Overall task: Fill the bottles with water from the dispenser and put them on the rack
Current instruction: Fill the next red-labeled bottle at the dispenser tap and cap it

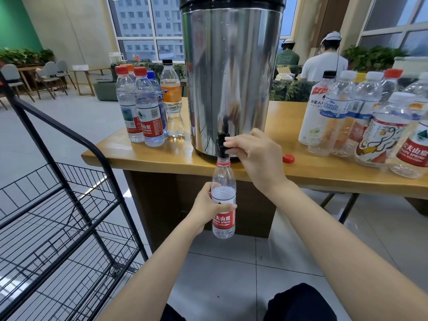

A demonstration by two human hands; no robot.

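1. Setting: an office lounge or break area in a commercial building.
2. Upper centre of the frame: large grid-pane windows (148, 26) facing a multi-storey block.
3. Left: a café-style table (86, 72) and grey chairs (49, 75), with a planter hedge (25, 55) against a green wall.
4. Upper right: two seated people (324, 61) with their backs turned.
5. Floor: pale tiles (231, 274).
6. Centre: a wooden table (143, 156) bearing a steel dispenser (231, 77).
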